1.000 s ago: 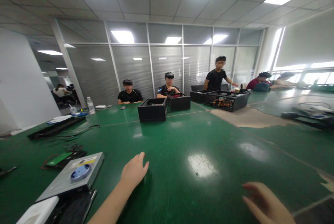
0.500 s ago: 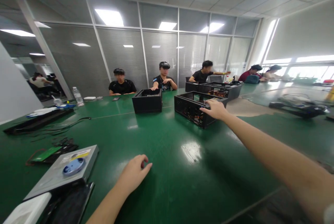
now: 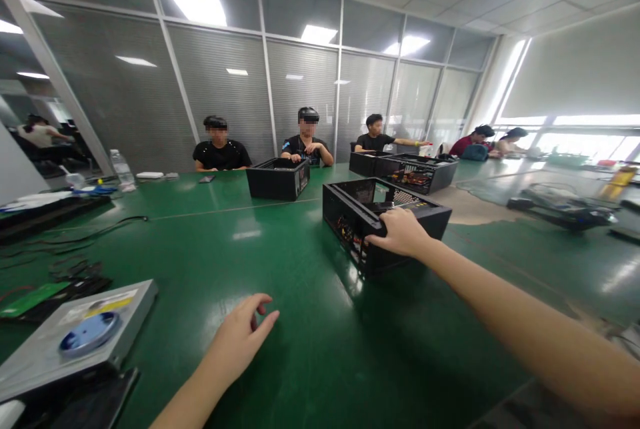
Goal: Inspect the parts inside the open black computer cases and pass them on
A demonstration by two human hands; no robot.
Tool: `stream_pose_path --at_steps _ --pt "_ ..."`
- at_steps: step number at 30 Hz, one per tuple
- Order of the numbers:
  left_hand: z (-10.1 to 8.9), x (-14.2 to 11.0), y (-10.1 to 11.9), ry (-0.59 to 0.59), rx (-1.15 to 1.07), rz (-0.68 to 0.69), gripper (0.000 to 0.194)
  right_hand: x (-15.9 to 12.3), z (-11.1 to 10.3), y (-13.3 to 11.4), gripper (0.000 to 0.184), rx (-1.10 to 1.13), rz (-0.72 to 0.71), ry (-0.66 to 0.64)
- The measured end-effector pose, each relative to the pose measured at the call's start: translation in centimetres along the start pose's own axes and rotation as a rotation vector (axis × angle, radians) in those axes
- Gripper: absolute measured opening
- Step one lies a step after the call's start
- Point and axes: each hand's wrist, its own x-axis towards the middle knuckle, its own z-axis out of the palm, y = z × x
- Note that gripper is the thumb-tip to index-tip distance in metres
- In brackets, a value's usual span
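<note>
Right hand (image 3: pixel 400 232) grips the near top edge of the open black case (image 3: pixel 385 219), which stands on the green bench (image 3: pixel 280 262) ahead of the person. Left hand (image 3: pixel 239 342) rests empty on the bench, fingers loosely spread, near the grey drive (image 3: pixel 75 342).

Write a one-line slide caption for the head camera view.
Right hand grips the open black computer case on a green table; left hand hovers nearby.

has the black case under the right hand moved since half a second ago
Yes. The open black case gripped by the right hand has come nearer the camera, farther from the other black case by the seated people.
</note>
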Motion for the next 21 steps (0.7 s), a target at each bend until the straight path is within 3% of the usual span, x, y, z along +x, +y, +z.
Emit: stream_pose_path --at_steps 4,6,9,11,13,16,19,21 --pt "-0.5 -0.2 -1.1 0.18 -0.145 -0.038 0.046 -8.3 -6.1 -7.3 0.061 0.133 -0.325 -0.019" --pt "-0.8 -0.2 -1.8 0.268 -0.231 -0.057 0.046 -11.4 -10.1 -9.5 0.059 0.26 -0.521 -0.078" --pt "-1.3 -0.3 -2.4 0.355 -0.329 -0.08 0.046 -12.1 -15.0 -10.2 0.051 0.372 -0.619 -0.065" --pt "-1.7 -0.3 -2.6 0.383 -0.352 -0.085 0.044 -10.1 -16.0 -9.7 0.049 0.329 -0.565 0.013" --pt "-2.1 -0.4 -2.6 0.395 -0.347 -0.08 0.042 -7.3 -14.7 -9.1 0.051 0.21 -0.519 0.007" --pt "-2.4 -0.7 -2.4 0.412 -0.298 -0.057 0.039 -3.8 -9.9 -9.0 0.059 -0.006 -0.509 -0.202" --pt "-2.5 -1.0 -2.1 0.391 -0.224 -0.007 0.038 -2.3 -5.4 -9.5 0.063 -0.131 -0.522 -0.387" --pt "-2.3 -1.2 -1.7 0.361 -0.177 0.048 0.037 -2.2 -3.8 -9.7 0.06 -0.144 -0.552 -0.436"
